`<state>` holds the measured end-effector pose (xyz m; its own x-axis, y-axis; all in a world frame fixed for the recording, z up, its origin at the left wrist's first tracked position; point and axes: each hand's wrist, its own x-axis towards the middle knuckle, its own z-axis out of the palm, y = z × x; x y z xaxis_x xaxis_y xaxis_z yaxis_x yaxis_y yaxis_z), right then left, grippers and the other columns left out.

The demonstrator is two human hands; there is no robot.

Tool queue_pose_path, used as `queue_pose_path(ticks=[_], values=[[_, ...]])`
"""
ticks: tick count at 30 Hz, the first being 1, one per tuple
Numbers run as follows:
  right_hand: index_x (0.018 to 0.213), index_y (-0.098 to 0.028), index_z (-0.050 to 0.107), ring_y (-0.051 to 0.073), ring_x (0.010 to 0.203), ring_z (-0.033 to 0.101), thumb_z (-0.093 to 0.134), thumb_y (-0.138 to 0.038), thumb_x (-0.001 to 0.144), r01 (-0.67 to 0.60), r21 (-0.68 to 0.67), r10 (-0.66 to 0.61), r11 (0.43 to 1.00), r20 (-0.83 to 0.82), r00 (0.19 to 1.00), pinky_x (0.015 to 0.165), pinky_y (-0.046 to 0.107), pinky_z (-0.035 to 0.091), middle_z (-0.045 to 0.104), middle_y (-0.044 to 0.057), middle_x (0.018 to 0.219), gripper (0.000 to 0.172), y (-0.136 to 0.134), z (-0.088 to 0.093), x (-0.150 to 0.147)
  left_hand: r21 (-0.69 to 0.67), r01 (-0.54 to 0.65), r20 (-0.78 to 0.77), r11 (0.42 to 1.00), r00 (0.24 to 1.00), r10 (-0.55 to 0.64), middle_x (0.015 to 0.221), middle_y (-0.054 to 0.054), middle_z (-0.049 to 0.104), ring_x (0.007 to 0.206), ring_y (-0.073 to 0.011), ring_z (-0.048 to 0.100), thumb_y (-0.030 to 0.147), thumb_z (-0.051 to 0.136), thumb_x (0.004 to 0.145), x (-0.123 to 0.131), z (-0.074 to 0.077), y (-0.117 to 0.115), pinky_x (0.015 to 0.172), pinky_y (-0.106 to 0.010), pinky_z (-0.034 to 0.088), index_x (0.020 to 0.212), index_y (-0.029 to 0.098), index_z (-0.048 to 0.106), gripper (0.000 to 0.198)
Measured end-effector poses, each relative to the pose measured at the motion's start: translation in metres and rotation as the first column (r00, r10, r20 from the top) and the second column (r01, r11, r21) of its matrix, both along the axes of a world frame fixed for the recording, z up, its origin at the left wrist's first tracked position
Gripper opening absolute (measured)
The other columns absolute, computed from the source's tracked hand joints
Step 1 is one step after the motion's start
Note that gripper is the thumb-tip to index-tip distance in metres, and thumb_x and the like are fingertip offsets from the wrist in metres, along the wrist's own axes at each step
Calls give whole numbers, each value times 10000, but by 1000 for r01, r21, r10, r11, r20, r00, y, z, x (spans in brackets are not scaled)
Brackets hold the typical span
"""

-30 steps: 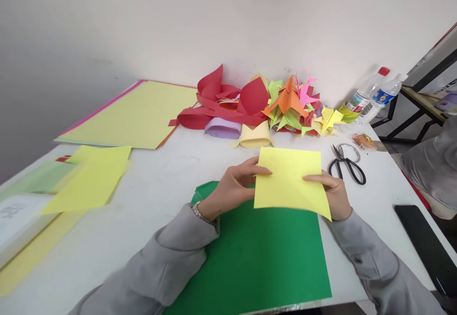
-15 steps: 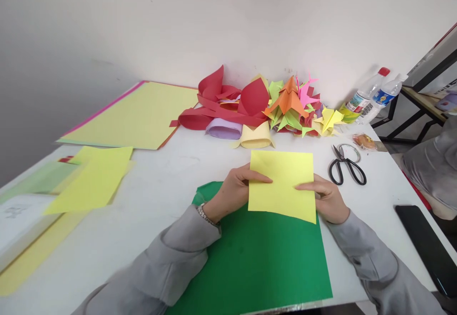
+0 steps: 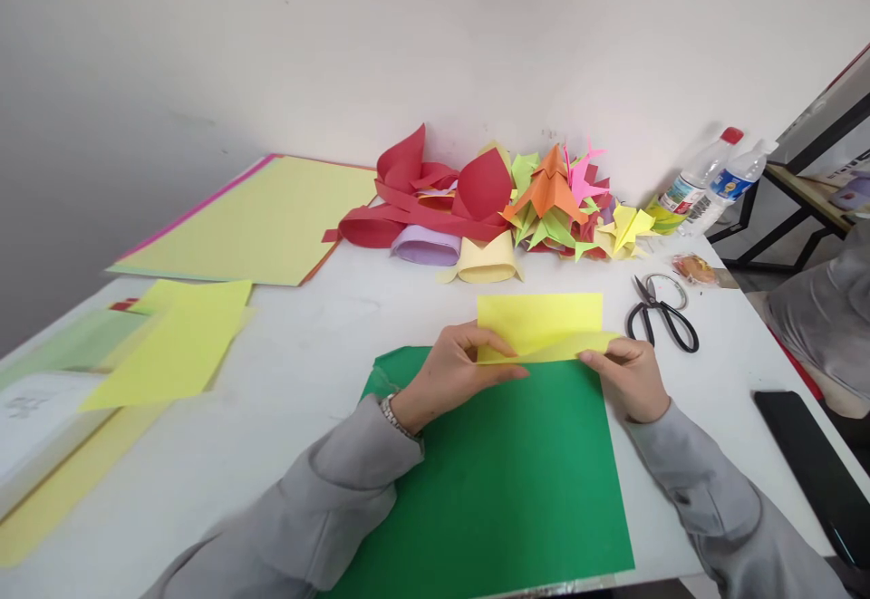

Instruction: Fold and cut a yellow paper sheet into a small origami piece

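Observation:
A yellow paper square (image 3: 540, 325) is bent over on itself, its near edge lifted up toward its far edge. My left hand (image 3: 452, 372) pinches the paper's left side. On the right side my right hand (image 3: 629, 377) pinches the lower corner. Both hands hover just above a large green sheet (image 3: 496, 481) that lies flat on the white table (image 3: 305, 363).
Black scissors (image 3: 662, 313) lie right of the paper. A heap of folded coloured paper shapes (image 3: 503, 205) sits at the back by the wall, with two plastic bottles (image 3: 710, 180). Yellow sheets (image 3: 177, 341) and a paper stack (image 3: 262, 218) are left. A black phone (image 3: 812, 468) is at right.
The yellow sheet came down from a raised, flat hold to the table, and its near edge has been bent up and away. Both hands moved slightly down with it.

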<state>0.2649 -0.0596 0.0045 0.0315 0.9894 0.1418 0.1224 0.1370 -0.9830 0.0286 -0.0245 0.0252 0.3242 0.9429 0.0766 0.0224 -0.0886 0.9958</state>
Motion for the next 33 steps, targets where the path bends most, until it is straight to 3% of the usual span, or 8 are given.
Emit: queue_pose_path(ticks=[7,14,20,23,25,28,30,33], values=[[477,-203,572,180,704,600,785,-287,663,38,5,-36,999,-161,986,657,318,476,660,9,702,295,-2,8,-10,-61,-37,3,997,999,37,950,-92,744,815,-243,685,376,741,653,8,0,-11,698,-338,573,879,134,737,331],[650,-218,540,128,585,607,833,-199,590,66,-109,-101,992,-357,929,577,255,489,678,-34,648,300,-4,4,-17,-107,-219,-11,970,976,219,837,-80,749,726,-239,676,375,759,617,12,-1,-15,599,-313,554,788,120,726,309],[991,-261,542,178,685,683,854,-206,557,34,-218,-132,975,-458,879,659,315,541,745,-8,789,538,-3,8,-20,-143,-216,13,966,975,220,851,-76,734,741,-220,666,362,762,619,14,-5,-14,616,-301,545,815,125,680,318],[980,-221,627,188,680,682,811,-283,639,-9,-273,-119,962,-448,886,653,320,536,749,19,792,393,-4,7,-20,-149,-194,105,970,972,210,896,-62,717,788,-208,668,330,765,625,15,-7,-15,671,-303,552,931,146,621,385],[870,-193,686,200,683,678,775,-321,686,-13,-267,-100,964,-405,909,648,329,529,750,38,792,241,-5,5,-20,-161,-187,151,969,966,212,844,-39,705,743,-192,670,308,768,627,16,-7,-15,653,-299,552,1092,164,537,540],[811,-195,719,215,701,674,761,-331,702,1,-237,-88,971,-357,930,653,345,524,753,41,808,178,-6,3,-20,-202,-190,167,961,960,225,753,-2,686,670,-177,662,290,771,623,17,-6,-15,611,-286,544,1319,179,343,825],[832,-208,726,216,715,674,763,-327,701,-4,-223,-79,975,-361,929,672,351,523,754,36,827,180,-6,3,-19,-214,-187,147,959,964,221,756,-5,680,682,-174,654,296,774,613,16,-5,-14,619,-279,537,1312,166,378,814],[826,-218,732,210,712,673,760,-331,705,-3,-218,-81,976,-373,924,689,351,519,755,29,837,168,-5,3,-19,-217,-185,87,959,974,207,775,-16,668,698,-172,635,315,781,593,16,-6,-14,612,-269,520,1131,148,552,609]])
